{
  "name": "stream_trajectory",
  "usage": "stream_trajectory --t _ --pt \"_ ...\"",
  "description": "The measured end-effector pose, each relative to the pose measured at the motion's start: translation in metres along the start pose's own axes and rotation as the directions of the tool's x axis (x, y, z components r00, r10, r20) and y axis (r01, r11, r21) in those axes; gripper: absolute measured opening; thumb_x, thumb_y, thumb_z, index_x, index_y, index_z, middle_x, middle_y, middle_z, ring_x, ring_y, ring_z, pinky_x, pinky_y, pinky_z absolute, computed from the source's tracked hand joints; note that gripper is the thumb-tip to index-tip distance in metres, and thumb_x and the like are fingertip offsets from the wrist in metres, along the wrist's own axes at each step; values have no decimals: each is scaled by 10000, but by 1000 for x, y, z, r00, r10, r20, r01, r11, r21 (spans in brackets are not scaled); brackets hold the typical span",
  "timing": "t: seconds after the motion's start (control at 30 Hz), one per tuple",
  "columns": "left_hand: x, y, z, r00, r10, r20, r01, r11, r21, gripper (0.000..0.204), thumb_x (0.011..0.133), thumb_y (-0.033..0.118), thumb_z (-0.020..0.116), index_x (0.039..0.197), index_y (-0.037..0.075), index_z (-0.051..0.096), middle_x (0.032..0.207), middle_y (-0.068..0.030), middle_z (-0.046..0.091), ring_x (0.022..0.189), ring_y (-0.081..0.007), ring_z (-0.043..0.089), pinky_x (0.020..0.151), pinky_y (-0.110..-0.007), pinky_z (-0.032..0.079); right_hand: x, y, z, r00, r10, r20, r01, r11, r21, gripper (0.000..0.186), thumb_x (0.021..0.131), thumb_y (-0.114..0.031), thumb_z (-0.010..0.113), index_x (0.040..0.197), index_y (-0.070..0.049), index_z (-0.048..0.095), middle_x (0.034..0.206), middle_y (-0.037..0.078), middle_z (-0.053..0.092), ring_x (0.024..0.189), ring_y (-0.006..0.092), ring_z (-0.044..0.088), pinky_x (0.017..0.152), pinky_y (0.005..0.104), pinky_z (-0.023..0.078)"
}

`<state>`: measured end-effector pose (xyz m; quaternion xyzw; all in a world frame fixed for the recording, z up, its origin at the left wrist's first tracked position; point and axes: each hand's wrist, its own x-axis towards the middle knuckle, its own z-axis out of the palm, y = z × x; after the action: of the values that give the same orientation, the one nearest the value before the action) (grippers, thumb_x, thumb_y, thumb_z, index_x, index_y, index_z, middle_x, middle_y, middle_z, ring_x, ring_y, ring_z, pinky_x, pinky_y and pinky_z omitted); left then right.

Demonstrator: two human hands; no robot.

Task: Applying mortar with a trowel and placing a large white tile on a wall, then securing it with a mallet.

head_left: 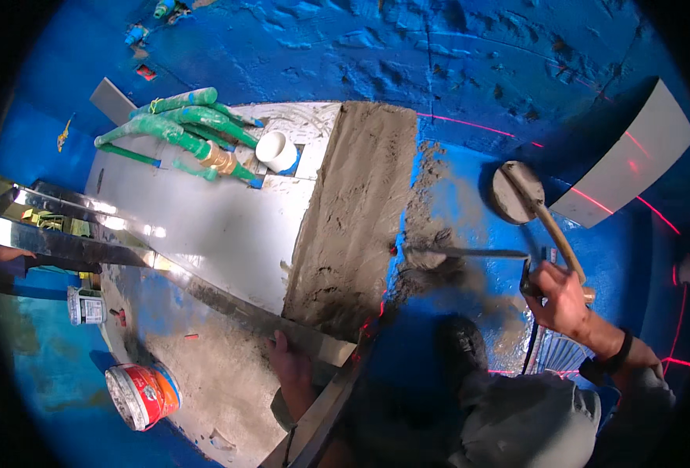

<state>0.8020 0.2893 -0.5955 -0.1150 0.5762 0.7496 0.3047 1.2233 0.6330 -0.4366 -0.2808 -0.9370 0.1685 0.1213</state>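
- And here's the blue wall across the top of the frame, lumpy, creased and catching a sheen
- Upper left now, blue-green pipe stubs poke from rough holes, a small red fitting just below
- Thin red light lines streak through upper centre and down the right edge
- Lower left, there's the floor, grey smears over blue, and right of centre it turns glossy blue, throwing back bright glints

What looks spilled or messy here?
Mortar lumps lie on the blue floor, to the right of the bed and by the trowel. They look spilled because the bed has fairly straight sides, while they're scattered and uneven.
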Motion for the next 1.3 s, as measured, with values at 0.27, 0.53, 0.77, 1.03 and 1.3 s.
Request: stream_trajectory --t 0.27,0.53,0.77,1.03,1.3 --pt "3 -1 -26 1000 5 -26 -5 1000 28 346 1102 326 530 1298 41 522 1174 -147 643 1023 -316 658 859 -481 569 60 -5 -2 981 148 -121 -144 989 45 236 801 -90 768 963 -40 603 902 151 631 810 401 669 667 484 544" --pt "-16 16 27 998 -34 61 32 999 28 459 1104 237 523 1487 23 388 1435 -180 530 1249 -332 571 1055 -486 505 201 45 25 969 113 -221 -172 946 -274 245 864 -85 657 1097 -56 588 1044 154 663 916 390 699 733 497 580" --pt "-7 11 10 998 -8 -62 12 997 76 549 1102 243 531 1559 32 310 1495 -203 484 1287 -345 550 1084 -508 482 240 47 49 978 38 -207 -120 909 -399 225 869 -89 638 1086 -60 584 1055 148 662 908 368 706 743 475 582" --pt "-2 8 6 996 21 91 -17 999 -41 596 1105 217 517 1609 70 234 1529 -197 463 1309 -351 536 1143 -510 435 243 34 46 995 -52 -83 7 885 -465 237 843 -99 637 1067 -38 589 1008 174 660 877 345 714 718 455 589" --pt "2 4 -10 1000 11 2 -11 1000 -6 617 1101 210 522 1619 69 220 1538 -182 458 1325 -343 517 1142 -503 433 225 15 21 988 -141 -56 104 895 -434 235 858 -129 635 1069 -32 603 1012 168 677 833 358 715 689 453 589"
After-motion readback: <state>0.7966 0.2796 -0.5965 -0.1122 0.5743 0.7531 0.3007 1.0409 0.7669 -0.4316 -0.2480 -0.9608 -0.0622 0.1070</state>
